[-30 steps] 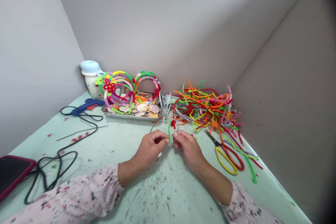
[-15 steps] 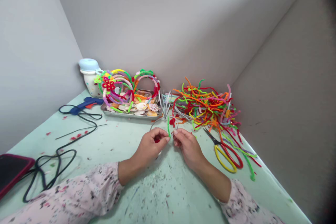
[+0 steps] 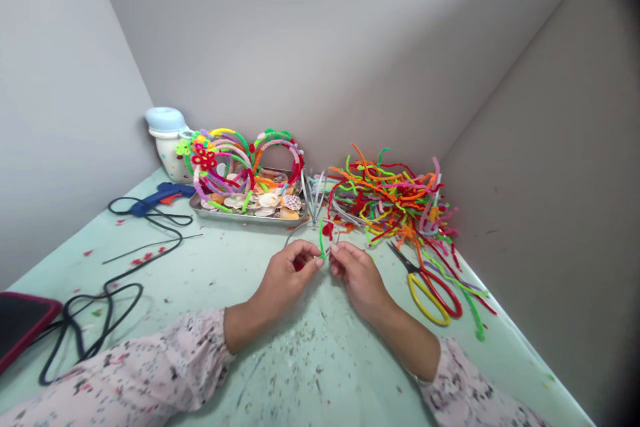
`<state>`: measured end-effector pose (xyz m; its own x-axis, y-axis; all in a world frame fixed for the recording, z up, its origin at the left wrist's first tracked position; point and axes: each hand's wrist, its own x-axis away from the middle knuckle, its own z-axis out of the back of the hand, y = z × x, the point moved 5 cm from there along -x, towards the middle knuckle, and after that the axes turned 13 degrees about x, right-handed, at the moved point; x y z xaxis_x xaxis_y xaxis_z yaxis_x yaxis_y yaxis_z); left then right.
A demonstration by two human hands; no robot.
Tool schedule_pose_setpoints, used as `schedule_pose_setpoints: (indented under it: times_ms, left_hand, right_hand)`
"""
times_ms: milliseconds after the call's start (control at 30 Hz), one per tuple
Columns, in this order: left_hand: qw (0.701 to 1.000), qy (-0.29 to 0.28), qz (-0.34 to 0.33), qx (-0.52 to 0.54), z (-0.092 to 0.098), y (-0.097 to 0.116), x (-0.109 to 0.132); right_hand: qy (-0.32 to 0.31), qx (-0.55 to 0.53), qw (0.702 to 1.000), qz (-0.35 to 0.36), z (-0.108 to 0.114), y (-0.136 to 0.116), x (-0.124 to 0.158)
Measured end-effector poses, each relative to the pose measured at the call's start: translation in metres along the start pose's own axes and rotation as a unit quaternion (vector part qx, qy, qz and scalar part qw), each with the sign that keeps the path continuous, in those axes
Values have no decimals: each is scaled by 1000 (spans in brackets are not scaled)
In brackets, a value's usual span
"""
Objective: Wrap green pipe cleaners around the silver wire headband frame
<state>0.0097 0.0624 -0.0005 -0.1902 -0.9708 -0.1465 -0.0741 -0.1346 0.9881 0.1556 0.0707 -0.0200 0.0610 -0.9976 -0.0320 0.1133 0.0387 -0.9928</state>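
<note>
My left hand (image 3: 289, 273) pinches a short green pipe cleaner (image 3: 321, 239), which stands upright from between thumb and forefinger. A bit of red shows under its curled fingers. Close beside it, my right hand (image 3: 357, 271) is closed, thumb against forefinger, at one side of a thin grey headband (image 3: 295, 233). The hoop arches away from me behind the fingertips, and both its ends are hidden by the hands. A red fuzzy piece (image 3: 327, 231) appears within the arch; whether it is attached I cannot tell.
Behind the hands, a metal tray (image 3: 245, 217) holds shells and wrapped colourful headbands (image 3: 225, 177). Loose pipe cleaners (image 3: 395, 193) pile up at the back right, near scissors (image 3: 425, 283). On the left lie a blue glue gun (image 3: 160, 197), its cord, and a phone (image 3: 25, 327); a lidded cup (image 3: 170, 143) stands behind.
The view has shifted slightly. Both hands keep nearly the same pose, with the green pipe cleaner still upright at the left fingertips.
</note>
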Motion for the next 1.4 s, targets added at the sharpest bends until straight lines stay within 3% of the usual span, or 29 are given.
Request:
schedule_pose_setpoints:
  times_ms: [1400]
  left_hand:
    - [1000,8,-10,-15,1,5,1]
  right_hand:
    - [-2,3,1000,-7,0,-2,1]
